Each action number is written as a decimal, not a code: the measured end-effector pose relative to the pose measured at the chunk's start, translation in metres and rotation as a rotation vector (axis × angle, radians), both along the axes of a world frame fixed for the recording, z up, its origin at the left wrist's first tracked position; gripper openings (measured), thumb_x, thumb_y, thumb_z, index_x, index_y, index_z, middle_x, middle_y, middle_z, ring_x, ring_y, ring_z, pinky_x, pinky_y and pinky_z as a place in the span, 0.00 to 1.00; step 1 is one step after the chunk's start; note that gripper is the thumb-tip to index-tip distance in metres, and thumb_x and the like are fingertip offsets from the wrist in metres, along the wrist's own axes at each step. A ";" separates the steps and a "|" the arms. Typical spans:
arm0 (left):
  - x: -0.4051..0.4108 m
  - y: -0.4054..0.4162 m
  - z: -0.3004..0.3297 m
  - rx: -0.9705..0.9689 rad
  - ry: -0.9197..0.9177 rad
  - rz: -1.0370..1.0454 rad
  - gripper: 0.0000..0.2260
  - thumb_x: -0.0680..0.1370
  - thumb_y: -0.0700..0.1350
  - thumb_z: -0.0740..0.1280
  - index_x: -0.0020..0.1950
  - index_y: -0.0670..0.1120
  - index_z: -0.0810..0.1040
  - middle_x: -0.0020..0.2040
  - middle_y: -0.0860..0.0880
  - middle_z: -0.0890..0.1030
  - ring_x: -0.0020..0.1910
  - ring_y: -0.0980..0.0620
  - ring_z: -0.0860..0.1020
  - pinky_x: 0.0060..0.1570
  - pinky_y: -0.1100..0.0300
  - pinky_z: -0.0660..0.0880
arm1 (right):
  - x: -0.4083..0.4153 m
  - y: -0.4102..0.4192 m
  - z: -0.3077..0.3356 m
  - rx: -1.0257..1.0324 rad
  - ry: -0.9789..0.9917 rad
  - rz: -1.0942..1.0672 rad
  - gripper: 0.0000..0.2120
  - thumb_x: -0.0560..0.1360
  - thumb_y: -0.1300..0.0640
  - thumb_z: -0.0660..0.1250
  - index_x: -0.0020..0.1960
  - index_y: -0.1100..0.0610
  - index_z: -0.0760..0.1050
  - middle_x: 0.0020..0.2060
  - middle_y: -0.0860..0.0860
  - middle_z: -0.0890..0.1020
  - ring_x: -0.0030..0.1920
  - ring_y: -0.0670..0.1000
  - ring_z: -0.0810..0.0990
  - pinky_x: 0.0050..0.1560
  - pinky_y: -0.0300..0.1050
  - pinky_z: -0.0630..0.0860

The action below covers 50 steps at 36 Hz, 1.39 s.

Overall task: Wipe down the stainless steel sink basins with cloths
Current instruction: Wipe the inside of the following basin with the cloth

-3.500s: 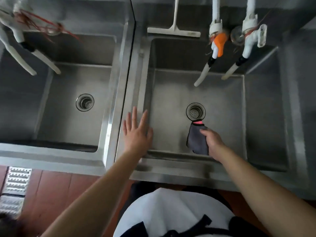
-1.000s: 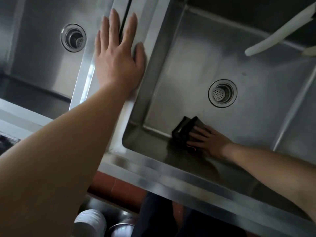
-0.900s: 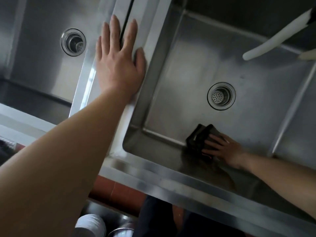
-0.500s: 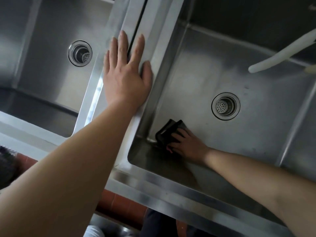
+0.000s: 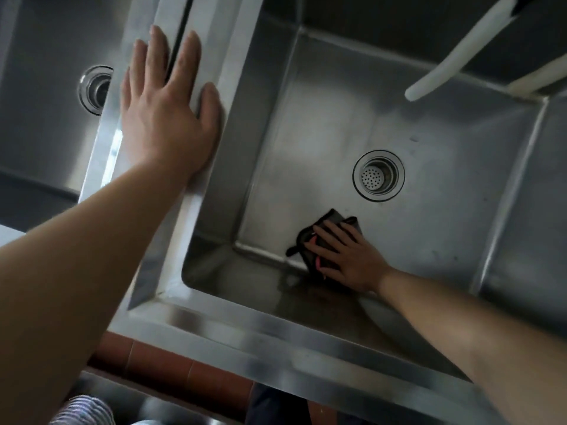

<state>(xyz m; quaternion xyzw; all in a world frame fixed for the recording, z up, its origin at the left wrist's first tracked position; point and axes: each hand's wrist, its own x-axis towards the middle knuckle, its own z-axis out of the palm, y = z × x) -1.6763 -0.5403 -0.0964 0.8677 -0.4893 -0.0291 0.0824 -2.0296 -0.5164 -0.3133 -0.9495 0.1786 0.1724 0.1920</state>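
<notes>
Down on the basin floor (image 5: 429, 228), right hand (image 5: 349, 259) presses cloth (image 5: 331, 219) flat-fingered.

Grey steel, one dark cloth, white hoses

Your sink basin (image 5: 429, 124) and the one to its left (image 5: 40, 124) are plain silvery grey steel with pale glare patches, and each round drain (image 5: 378, 175) is the same bright metal with a dotted strainer. The cloth (image 5: 319, 237) you press is near black with a thin pink-red edge. The spout hoses (image 5: 454, 53) above are white. Below the rim, you see reddish-brown tiles (image 5: 171, 366), and a striped white-and-grey thing (image 5: 82, 409), possibly stacked dishes, is too blurred to name.
</notes>
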 end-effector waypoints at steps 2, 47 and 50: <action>-0.002 0.000 0.002 -0.013 -0.005 0.006 0.26 0.81 0.57 0.54 0.80 0.58 0.58 0.82 0.47 0.55 0.81 0.44 0.53 0.77 0.50 0.51 | -0.033 -0.002 -0.003 -0.036 0.045 -0.031 0.29 0.80 0.37 0.54 0.79 0.43 0.57 0.79 0.51 0.59 0.79 0.57 0.54 0.77 0.59 0.55; -0.184 0.049 -0.216 0.766 0.453 -0.019 0.41 0.76 0.72 0.50 0.68 0.63 0.18 0.67 0.51 0.15 0.68 0.44 0.18 0.73 0.39 0.29 | -0.016 -0.264 -0.022 -0.077 0.153 -1.111 0.31 0.80 0.36 0.43 0.79 0.41 0.36 0.80 0.55 0.41 0.79 0.59 0.35 0.76 0.61 0.35; -0.186 0.045 -0.221 0.769 0.444 -0.024 0.41 0.75 0.74 0.49 0.68 0.63 0.18 0.67 0.52 0.15 0.65 0.45 0.15 0.72 0.38 0.29 | -0.023 -0.245 -0.019 -0.109 0.091 -0.998 0.31 0.81 0.36 0.43 0.80 0.41 0.38 0.81 0.54 0.41 0.79 0.58 0.36 0.77 0.61 0.36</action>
